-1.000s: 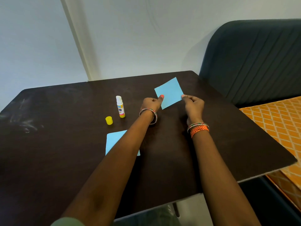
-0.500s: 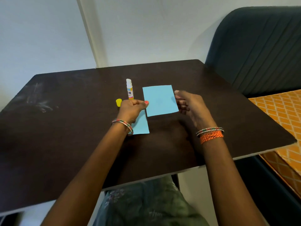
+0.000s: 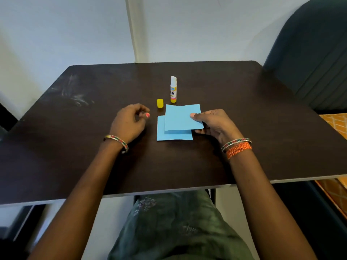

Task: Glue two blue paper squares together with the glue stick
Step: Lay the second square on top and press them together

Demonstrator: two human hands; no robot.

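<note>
One blue paper square (image 3: pixel 169 136) lies flat on the dark table (image 3: pixel 244 113). A second blue paper square (image 3: pixel 180 117) hovers just above it, shifted to the far right, pinched at its right edge by my right hand (image 3: pixel 214 124). My left hand (image 3: pixel 131 121) rests on the table left of the papers, fingers curled and holding nothing. Behind the papers the glue stick (image 3: pixel 173 89) stands upright and uncapped, with its yellow cap (image 3: pixel 160 103) just to its left.
A dark padded chair back (image 3: pixel 309 53) stands at the far right corner. An orange patterned surface (image 3: pixel 336 124) lies right of the table. White walls rise behind. My lap in green cloth (image 3: pixel 176 228) shows below the near table edge.
My left hand let go of the upper square and moved left. My right hand brought that square over the one lying on the table. The camera view tilted down and shifted.
</note>
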